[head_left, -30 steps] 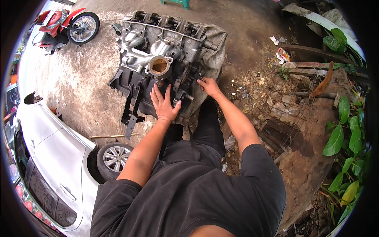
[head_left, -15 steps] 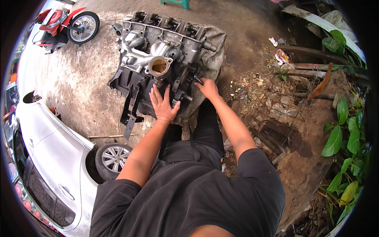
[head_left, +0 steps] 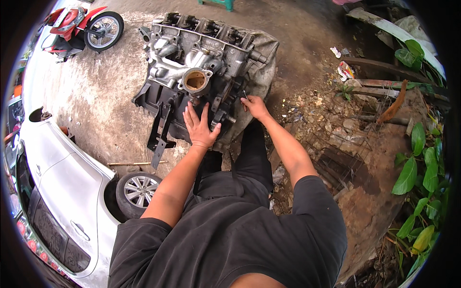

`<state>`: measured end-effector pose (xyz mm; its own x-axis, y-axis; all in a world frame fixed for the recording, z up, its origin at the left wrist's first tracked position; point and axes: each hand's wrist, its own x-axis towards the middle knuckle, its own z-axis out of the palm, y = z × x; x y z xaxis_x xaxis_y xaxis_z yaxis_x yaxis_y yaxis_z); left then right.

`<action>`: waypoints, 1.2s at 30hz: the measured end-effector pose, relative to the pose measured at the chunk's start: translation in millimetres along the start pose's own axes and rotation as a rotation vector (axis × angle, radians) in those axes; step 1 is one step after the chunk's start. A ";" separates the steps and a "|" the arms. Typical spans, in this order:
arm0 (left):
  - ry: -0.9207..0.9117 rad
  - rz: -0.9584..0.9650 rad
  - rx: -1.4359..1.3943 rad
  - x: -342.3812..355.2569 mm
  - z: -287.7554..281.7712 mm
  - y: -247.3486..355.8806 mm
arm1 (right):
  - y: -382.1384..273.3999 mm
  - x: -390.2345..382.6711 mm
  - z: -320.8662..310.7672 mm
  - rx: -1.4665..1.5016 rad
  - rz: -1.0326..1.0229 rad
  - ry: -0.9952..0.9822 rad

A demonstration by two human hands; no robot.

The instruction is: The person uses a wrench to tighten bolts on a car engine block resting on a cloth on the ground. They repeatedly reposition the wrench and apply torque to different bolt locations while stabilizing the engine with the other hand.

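A car engine [head_left: 165,74] with an exposed top and a silver cast intake [head_left: 196,80] stands before me on a crumpled grey cloth [head_left: 263,57]. Flat against its near dark side lies my left hand [head_left: 200,132], fingers spread below the intake's round opening. At the engine's right end, my right hand [head_left: 256,107] is closed around a slim metal tool [head_left: 244,93]. The tool points up beside the dark end parts; its exact kind is too small to make out, and I cannot tell whether its tip touches the engine.
On the left stand a silver car body [head_left: 72,177] with its wheel [head_left: 139,194] and, farther off, a red motorcycle [head_left: 72,29]. A green stool [head_left: 218,4] is at the far edge. Rubble, wood planks [head_left: 377,91] and leafy plants [head_left: 407,175] line the right.
My right hand has shifted slightly to the right, and the tool in it has swung more upright. My left hand keeps its place on the engine.
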<state>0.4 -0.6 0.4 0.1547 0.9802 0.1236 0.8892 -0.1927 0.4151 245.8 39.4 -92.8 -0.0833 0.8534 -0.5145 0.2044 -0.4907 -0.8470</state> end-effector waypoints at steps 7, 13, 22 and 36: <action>-0.005 -0.004 0.002 -0.2 0.4 0.5 | 11.2 2.1 3.9 0.179 0.121 -0.011; 0.005 0.008 -0.005 0.4 -1.3 0.8 | -0.4 -18.9 -26.3 -0.203 0.034 0.170; 0.002 0.004 0.000 0.3 -0.9 -0.6 | -55.3 -29.5 -54.7 -1.167 -0.626 0.036; 0.019 -0.001 0.005 1.0 0.0 -0.9 | -89.9 5.6 -54.5 -1.562 -0.882 -0.224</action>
<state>-0.2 0.5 0.1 0.1458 0.9793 0.1401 0.8914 -0.1915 0.4109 280.1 97.9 -12.2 -0.7521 0.6418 -0.1498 0.6520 0.7578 -0.0267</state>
